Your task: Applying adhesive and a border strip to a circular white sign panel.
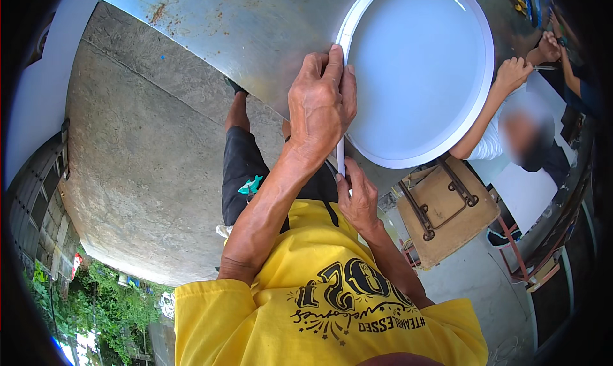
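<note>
A large round white panel with a raised white rim lies on the metal table at the upper middle. A narrow white strip runs along the left side of that rim, and its lower end hangs off toward my body. My left hand is closed over the strip and the rim's left edge, fingers pointing away from me. Lower down, close to my waist, my right hand pinches the strip's free end between thumb and fingers. Part of the strip is hidden behind my left hand.
Rust spots mark the metal table, whose edge slants past my left hand. At right, a co-worker's hands work with a thin tool near white sheets. A brown folding seat stands below the panel. Concrete floor spreads left.
</note>
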Motion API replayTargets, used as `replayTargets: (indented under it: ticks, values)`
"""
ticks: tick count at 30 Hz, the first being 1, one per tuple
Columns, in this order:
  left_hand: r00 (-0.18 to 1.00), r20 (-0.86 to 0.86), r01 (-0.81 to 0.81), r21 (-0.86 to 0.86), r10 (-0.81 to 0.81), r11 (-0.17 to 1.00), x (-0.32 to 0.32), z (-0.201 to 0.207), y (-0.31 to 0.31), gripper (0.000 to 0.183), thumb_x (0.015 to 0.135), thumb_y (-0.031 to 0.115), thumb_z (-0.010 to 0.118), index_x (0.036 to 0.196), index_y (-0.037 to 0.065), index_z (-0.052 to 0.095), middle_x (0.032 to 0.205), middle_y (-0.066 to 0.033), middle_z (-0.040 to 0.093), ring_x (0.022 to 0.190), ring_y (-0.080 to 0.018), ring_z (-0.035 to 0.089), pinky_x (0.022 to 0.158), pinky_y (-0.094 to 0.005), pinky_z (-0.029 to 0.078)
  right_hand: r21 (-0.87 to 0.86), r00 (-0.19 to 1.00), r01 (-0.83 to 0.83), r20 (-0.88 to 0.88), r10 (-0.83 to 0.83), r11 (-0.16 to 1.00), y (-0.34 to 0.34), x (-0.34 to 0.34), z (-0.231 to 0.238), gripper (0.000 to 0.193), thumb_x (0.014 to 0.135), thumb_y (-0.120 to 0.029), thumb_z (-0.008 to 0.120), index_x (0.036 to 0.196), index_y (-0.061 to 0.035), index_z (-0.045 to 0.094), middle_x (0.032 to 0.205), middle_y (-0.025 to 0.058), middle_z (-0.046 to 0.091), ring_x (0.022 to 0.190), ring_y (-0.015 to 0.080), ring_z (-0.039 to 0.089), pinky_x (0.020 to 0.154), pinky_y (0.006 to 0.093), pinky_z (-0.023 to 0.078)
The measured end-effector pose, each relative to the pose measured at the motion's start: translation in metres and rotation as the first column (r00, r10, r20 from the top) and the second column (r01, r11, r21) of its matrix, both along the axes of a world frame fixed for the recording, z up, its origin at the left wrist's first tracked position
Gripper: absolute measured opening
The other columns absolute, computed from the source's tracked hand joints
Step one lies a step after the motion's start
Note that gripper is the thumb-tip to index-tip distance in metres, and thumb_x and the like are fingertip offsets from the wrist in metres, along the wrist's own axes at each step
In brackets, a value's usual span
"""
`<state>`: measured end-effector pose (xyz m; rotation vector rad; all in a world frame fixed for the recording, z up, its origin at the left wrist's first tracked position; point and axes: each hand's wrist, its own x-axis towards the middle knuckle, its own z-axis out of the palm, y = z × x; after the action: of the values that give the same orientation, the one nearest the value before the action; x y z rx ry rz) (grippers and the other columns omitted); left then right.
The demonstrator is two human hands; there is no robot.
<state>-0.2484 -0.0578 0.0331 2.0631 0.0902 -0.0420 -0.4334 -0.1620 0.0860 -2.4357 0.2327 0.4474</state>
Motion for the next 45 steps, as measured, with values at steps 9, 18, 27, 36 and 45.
replayTargets:
  ticks: [9, 18, 27, 36, 45]
  values:
    - [1.000, -0.020, -0.010, 0.000, 0.010, 1.000, -0.001, 0.001, 0.002, 0.033, 0.093, 0.007, 0.071, 0.124, -0.004, 0.072, 0.092, -0.0161, 0.067, 0.070, -0.0248, 0.070, 0.064, -0.0346, 0.058, 0.078, 0.968, 0.245, 0.043, -0.249, 0.966, -0.005, 0.059, 0.028, 0.019, 0.101, -0.010, 0.065, 0.114, 0.0016, 0.070, 0.091, 0.0168, 0.070, 0.076, 0.0263, 0.070, 0.068, 0.0370, 0.055]
    - [0.999, -0.033, -0.004, -0.046, 0.002, 0.999, 0.000, 0.001, 0.001, 0.034, 0.092, 0.006, 0.073, 0.125, -0.003, 0.072, 0.091, -0.0157, 0.066, 0.071, -0.0261, 0.069, 0.064, -0.0355, 0.057, 0.455, 0.890, 0.453, -0.174, -0.422, 0.767, -0.018, 0.210, -0.021, 0.041, 0.101, -0.030, 0.072, 0.120, 0.0060, 0.073, 0.092, 0.0075, 0.074, 0.080, 0.0121, 0.067, 0.068, 0.0266, 0.053]
    - [1.000, -0.018, 0.012, -0.038, -0.013, 0.999, 0.001, 0.000, 0.004, 0.035, 0.091, 0.005, 0.074, 0.125, -0.003, 0.071, 0.090, -0.0156, 0.066, 0.071, -0.0275, 0.068, 0.064, -0.0367, 0.055, 0.377, 0.876, 0.480, -0.150, -0.459, 0.792, -0.007, 0.219, -0.025, 0.036, 0.095, -0.026, 0.080, 0.110, 0.0063, 0.078, 0.075, 0.0022, 0.069, 0.069, 0.0075, 0.059, 0.061, 0.0231, 0.046]
    - [0.999, -0.035, 0.034, -0.044, -0.036, 0.998, 0.003, 0.003, 0.006, 0.032, 0.093, 0.004, 0.072, 0.125, -0.003, 0.071, 0.093, -0.0179, 0.066, 0.074, -0.0302, 0.069, 0.064, -0.0377, 0.056, 0.389, 0.833, 0.549, -0.178, -0.524, 0.740, -0.002, 0.221, -0.020, 0.028, 0.092, -0.018, 0.082, 0.108, 0.0057, 0.079, 0.077, 0.0046, 0.070, 0.069, 0.0105, 0.058, 0.064, 0.0252, 0.046]
    - [0.981, -0.189, 0.033, -0.069, -0.045, 0.997, -0.015, 0.013, 0.013, 0.036, 0.088, 0.009, 0.080, 0.122, -0.003, 0.072, 0.084, -0.0157, 0.069, 0.065, -0.0269, 0.071, 0.060, -0.0351, 0.056, 0.396, 0.828, 0.557, -0.194, -0.527, 0.730, -0.004, 0.223, -0.021, 0.028, 0.089, -0.017, 0.083, 0.105, 0.0058, 0.079, 0.074, 0.0060, 0.070, 0.069, 0.0122, 0.061, 0.064, 0.0265, 0.046]
